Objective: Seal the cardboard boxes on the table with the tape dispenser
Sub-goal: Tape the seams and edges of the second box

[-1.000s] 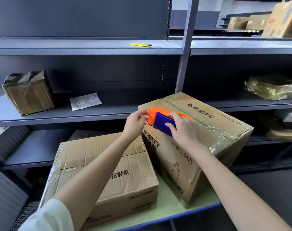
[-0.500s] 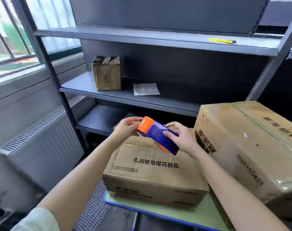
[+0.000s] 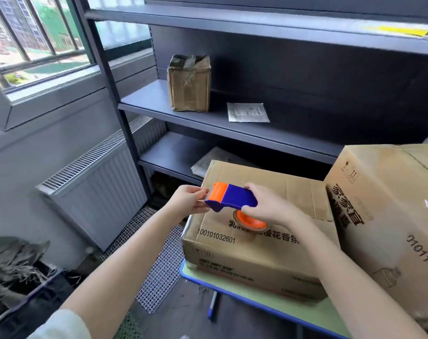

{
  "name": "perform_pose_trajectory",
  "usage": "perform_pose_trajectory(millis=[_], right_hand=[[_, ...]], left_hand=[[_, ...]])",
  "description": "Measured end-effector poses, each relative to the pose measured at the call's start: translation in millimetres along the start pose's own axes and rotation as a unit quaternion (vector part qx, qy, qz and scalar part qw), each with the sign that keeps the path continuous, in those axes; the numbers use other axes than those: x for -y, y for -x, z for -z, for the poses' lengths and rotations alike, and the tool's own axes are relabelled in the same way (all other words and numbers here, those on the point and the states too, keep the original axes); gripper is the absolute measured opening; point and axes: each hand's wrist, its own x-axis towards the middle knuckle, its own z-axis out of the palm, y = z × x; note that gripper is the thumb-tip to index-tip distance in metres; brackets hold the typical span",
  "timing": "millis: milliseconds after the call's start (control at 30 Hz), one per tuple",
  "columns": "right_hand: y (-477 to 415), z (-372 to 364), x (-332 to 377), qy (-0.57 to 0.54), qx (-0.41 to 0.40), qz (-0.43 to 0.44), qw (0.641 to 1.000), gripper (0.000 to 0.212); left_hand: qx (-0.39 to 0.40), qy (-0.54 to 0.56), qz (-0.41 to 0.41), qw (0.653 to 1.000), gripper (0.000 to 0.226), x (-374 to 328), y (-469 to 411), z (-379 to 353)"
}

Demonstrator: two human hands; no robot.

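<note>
A blue and orange tape dispenser hovers over the left end of a low cardboard box on the green table. My right hand grips the dispenser's body above its orange tape roll. My left hand pinches at the orange front end of the dispenser, at the box's left edge. A taller cardboard box with tape across its top stands to the right, touching the low box.
Grey metal shelving behind holds a small worn box, a white packet and a yellow cutter. A radiator and window lie left, a dark crate with debris at bottom left, wire mesh on the floor.
The dispenser has left the tall box and now sits over the low box's left end, held in both hands. My view has swung left toward the window.
</note>
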Motion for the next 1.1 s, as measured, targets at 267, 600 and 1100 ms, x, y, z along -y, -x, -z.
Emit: perform_pose_trajectory(millis=[267, 600, 1100], right_hand=[[-9, -40, 9, 0.186, -0.154, -0.031, 0.97, 0.063], [-5, -52, -8, 0.095, -0.202, -0.013, 0.975, 0.075], [-27, -48, 12, 0.145, -0.21, 0.041, 0.966, 0.082]], left_hand=[[0.041, -0.14, 0.017, 0.989, 0.023, -11, -15, 10], [0.16, 0.001, 0.131, 0.978, 0.019, -8, -23, 25], [0.047, 0.014, 0.051, 0.997, 0.008, -5, -42, 43]])
